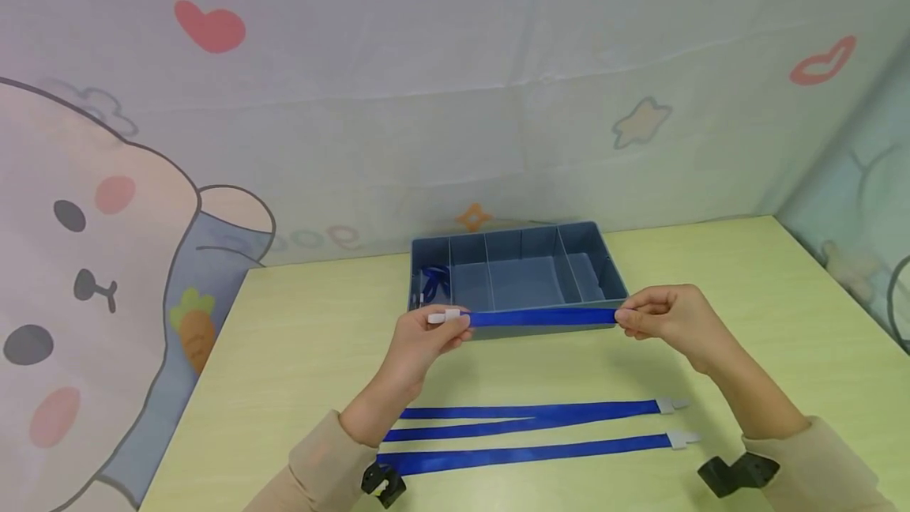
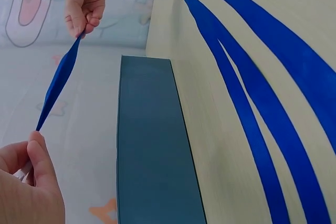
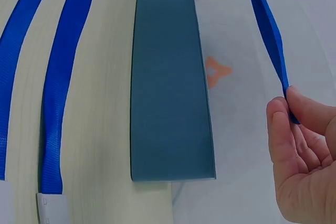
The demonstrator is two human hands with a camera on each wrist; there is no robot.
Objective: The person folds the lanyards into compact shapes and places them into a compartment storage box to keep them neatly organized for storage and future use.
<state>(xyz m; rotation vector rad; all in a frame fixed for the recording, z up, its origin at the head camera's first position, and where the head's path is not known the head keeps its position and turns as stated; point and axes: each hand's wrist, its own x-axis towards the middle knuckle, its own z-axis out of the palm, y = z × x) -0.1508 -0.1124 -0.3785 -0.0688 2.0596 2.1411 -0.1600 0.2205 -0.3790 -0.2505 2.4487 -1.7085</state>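
A blue lanyard point(image 1: 543, 317) is stretched level between both hands in the head view, raised in front of the box. My left hand point(image 1: 425, 342) pinches its left end beside the white clip point(image 1: 444, 316), thumb on top. The other end is pinched between thumb and fingers of my right hand point(image 1: 671, 321). In the right wrist view a short tip of the blue strap point(image 3: 270, 30) pokes out below the thumb. Two more blue lanyards point(image 1: 526, 457) lie lengthwise on the table below the hands, their white clips point(image 1: 681, 439) pointing right.
Behind the hands, a grey-blue divided box point(image 1: 526, 271) stands near the table's back edge. Its left compartment holds a coiled blue lanyard point(image 1: 434, 281). A printed cloth point(image 1: 398, 101) hangs behind the pale yellow table point(image 1: 711, 283). Black wrist mounts point(image 1: 739, 474) sit at both sleeves.
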